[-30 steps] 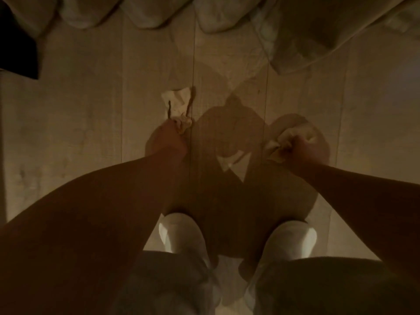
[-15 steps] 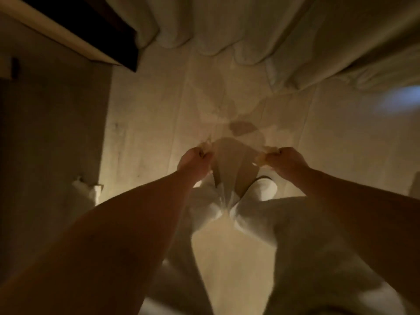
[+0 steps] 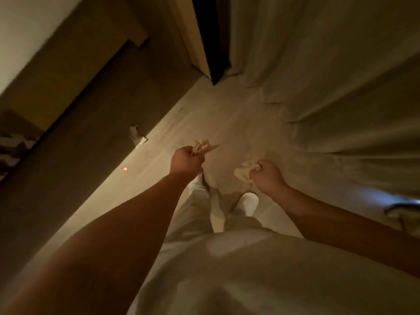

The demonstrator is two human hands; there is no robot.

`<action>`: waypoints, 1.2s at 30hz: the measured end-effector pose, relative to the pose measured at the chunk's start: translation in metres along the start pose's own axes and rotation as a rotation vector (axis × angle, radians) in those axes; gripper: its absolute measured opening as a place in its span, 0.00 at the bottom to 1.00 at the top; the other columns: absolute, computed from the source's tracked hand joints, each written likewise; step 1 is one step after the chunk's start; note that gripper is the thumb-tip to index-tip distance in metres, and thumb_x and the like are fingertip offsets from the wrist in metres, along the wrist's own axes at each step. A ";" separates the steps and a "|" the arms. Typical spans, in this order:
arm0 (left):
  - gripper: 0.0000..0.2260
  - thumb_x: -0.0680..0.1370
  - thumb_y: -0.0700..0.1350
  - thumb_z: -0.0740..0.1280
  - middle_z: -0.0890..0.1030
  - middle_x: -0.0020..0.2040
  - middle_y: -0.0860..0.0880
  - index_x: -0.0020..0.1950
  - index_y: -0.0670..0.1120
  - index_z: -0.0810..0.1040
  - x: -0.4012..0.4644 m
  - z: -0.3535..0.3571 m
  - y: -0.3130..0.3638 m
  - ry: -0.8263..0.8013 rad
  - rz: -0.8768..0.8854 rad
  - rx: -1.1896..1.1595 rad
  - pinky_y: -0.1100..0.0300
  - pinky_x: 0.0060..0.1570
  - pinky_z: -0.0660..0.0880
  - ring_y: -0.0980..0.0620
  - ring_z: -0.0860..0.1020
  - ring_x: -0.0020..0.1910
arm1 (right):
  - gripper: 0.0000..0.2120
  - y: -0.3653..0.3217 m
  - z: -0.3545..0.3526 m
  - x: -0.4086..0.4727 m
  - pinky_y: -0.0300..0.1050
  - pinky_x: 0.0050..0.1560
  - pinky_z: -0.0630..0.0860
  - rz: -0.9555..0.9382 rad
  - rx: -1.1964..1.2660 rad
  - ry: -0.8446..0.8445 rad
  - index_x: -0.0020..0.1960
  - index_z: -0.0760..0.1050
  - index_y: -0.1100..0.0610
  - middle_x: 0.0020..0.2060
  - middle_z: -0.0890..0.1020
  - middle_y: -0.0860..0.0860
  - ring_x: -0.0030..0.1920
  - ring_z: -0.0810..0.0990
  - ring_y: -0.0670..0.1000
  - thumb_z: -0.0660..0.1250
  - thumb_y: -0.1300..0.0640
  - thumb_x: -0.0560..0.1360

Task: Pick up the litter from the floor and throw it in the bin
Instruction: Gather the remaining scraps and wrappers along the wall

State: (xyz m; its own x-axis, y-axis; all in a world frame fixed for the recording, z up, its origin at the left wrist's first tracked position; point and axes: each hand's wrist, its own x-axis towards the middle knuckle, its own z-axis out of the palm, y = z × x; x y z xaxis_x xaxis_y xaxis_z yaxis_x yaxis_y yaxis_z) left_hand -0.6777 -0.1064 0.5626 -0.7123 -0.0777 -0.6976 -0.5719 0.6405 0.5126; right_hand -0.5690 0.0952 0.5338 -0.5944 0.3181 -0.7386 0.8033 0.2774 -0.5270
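Note:
My left hand point(image 3: 186, 160) is a closed fist around a crumpled scrap of pale paper point(image 3: 204, 146) that sticks out past the fingers. My right hand point(image 3: 268, 176) grips another crumpled wad of paper point(image 3: 245, 170). Both hands are held out in front of me, well above the light wooden floor point(image 3: 227, 119). One more pale scrap of litter point(image 3: 137, 135) lies on the floor at the foot of the dark wall on the left. No bin is in sight.
A dark panelled wall point(image 3: 75, 137) runs along the left. Long pale curtains point(image 3: 329, 76) hang on the right and reach the floor. A dark doorway edge point(image 3: 211, 42) stands at the top. A small red light point(image 3: 124, 169) glows low on the left.
I have risen from a crouch; the view has swung up and left. Both hands lifted off the floor with their paper. The wall, the doorway and another scrap came into view.

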 end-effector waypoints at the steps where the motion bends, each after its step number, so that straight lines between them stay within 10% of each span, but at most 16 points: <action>1: 0.03 0.66 0.41 0.70 0.81 0.36 0.41 0.39 0.43 0.81 -0.008 -0.009 -0.008 0.031 -0.026 -0.050 0.47 0.38 0.83 0.38 0.82 0.36 | 0.02 -0.008 0.006 -0.002 0.48 0.37 0.74 -0.036 -0.023 -0.013 0.40 0.73 0.56 0.37 0.79 0.54 0.40 0.79 0.59 0.63 0.61 0.70; 7: 0.10 0.74 0.38 0.63 0.83 0.46 0.38 0.54 0.37 0.76 -0.023 -0.079 -0.073 0.182 -0.137 -0.329 0.48 0.42 0.83 0.44 0.82 0.40 | 0.11 -0.079 0.055 -0.010 0.51 0.46 0.77 -0.174 -0.141 -0.073 0.56 0.72 0.54 0.48 0.79 0.54 0.47 0.79 0.58 0.61 0.61 0.75; 14: 0.14 0.80 0.36 0.55 0.79 0.49 0.41 0.63 0.41 0.75 0.006 -0.205 -0.162 0.246 -0.161 -0.476 0.70 0.18 0.67 0.47 0.76 0.40 | 0.12 -0.177 0.186 -0.010 0.44 0.37 0.69 -0.254 -0.216 -0.141 0.51 0.82 0.60 0.43 0.82 0.58 0.43 0.78 0.57 0.60 0.62 0.76; 25: 0.12 0.77 0.34 0.57 0.75 0.33 0.48 0.38 0.47 0.73 0.087 -0.383 -0.313 0.136 -0.429 -0.519 0.59 0.28 0.64 0.52 0.69 0.27 | 0.12 -0.273 0.393 -0.008 0.43 0.50 0.72 -0.179 -0.329 -0.177 0.49 0.83 0.59 0.43 0.82 0.51 0.48 0.79 0.55 0.69 0.51 0.74; 28: 0.08 0.75 0.39 0.57 0.70 0.30 0.49 0.37 0.47 0.70 0.108 -0.392 -0.334 0.134 -0.493 -0.612 0.61 0.28 0.64 0.52 0.67 0.26 | 0.08 -0.291 0.420 0.006 0.42 0.38 0.73 -0.113 -0.361 -0.219 0.36 0.77 0.55 0.33 0.80 0.50 0.35 0.78 0.52 0.69 0.57 0.73; 31: 0.10 0.77 0.42 0.55 0.69 0.29 0.48 0.36 0.47 0.69 0.145 -0.384 -0.358 0.146 -0.514 -0.626 0.61 0.27 0.61 0.51 0.65 0.26 | 0.02 -0.298 0.454 0.039 0.36 0.22 0.72 -0.016 -0.317 -0.236 0.43 0.78 0.62 0.32 0.83 0.57 0.23 0.77 0.48 0.66 0.66 0.74; 36: 0.18 0.81 0.53 0.54 0.78 0.36 0.45 0.41 0.45 0.76 0.242 -0.343 -0.401 0.230 -0.527 -0.546 0.54 0.38 0.71 0.45 0.75 0.36 | 0.08 -0.286 0.515 0.129 0.33 0.17 0.69 -0.099 -0.387 -0.224 0.45 0.74 0.61 0.38 0.80 0.60 0.29 0.77 0.51 0.63 0.72 0.74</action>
State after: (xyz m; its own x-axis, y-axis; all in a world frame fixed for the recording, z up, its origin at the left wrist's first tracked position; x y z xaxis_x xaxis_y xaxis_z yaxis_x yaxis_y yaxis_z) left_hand -0.7603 -0.6439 0.3595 -0.3241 -0.4603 -0.8265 -0.9336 0.0143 0.3581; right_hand -0.8559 -0.4103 0.3724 -0.6106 0.0810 -0.7878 0.6448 0.6285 -0.4350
